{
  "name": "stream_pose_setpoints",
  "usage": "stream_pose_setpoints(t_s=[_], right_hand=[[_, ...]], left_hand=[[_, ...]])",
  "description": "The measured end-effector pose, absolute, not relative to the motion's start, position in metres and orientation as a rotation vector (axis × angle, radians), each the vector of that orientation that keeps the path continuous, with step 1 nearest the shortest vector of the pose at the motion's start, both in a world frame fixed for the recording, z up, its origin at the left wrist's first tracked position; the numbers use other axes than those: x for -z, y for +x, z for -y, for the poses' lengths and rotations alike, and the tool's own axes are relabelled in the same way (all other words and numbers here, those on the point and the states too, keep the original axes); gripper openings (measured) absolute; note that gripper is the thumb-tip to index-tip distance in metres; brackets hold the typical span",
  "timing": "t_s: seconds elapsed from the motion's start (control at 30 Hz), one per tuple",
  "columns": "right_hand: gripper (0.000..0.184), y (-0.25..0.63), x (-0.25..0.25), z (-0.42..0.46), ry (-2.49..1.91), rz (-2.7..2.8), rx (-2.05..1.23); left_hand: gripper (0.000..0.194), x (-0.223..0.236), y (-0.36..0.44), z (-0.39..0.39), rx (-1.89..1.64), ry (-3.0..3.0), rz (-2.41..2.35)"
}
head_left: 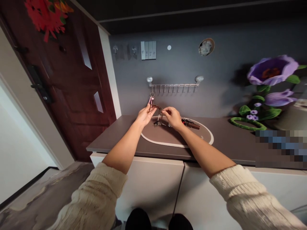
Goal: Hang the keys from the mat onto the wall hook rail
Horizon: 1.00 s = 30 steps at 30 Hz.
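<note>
Both my hands are raised over an oval brown mat [168,140] with a pale rim, in front of a hook rail on the wall. Between the fingers of my left hand [145,115] is the brown strap-like fob [155,106] of a bunch of keys. My right hand [173,117] pinches the other end near its ring, and some keys [160,115] dangle below. A pink key fob [151,100] hangs by its ring from the rail's leftmost part, just above my left fingertips. More keys [158,124] lie on the mat, partly hidden by my hands.
The hook rail [174,85] runs along the grey wall with several small hooks. Another key bunch with a brown fob [192,125] lies on the mat's right. Purple crocheted flowers [273,75] stand on the right of the counter [115,134]. A dark red door [69,73] is at the left.
</note>
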State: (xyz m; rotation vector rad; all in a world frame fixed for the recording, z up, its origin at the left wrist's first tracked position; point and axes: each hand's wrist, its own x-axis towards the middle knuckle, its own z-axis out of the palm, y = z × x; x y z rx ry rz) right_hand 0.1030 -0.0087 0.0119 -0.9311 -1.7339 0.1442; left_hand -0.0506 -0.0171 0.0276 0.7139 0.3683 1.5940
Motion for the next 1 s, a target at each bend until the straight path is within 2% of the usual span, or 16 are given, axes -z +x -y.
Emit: stream_pose_setpoints(t_s=[0.33, 0.53, 0.7, 0.8, 1.0], right_hand=[[0.022, 0.103, -0.017, 0.011, -0.786, 1.626, -0.456], [0.027, 0.103, -0.019, 0.011, -0.735, 1.52, -0.562], [0.031, 0.102, -0.02, 0.012, -0.729, 1.468, -0.603], [0.032, 0.101, -0.021, 0.015, -0.733, 1.501, -0.615], [0.031, 0.099, -0.024, 0.019, -0.753, 1.55, -0.6]], left_hand=[[0.014, -0.025, -0.05, 0.017, -1.628, 0.667, -0.515], [0.025, -0.019, -0.051, 0.016, -1.56, 0.85, -0.823], [0.014, -0.019, -0.049, 0.02, -1.598, 1.132, -1.088], [0.006, -0.02, -0.047, 0.023, -1.661, 1.307, -1.038], [0.017, -0.02, -0.043, 0.027, -1.52, 1.523, -0.774]])
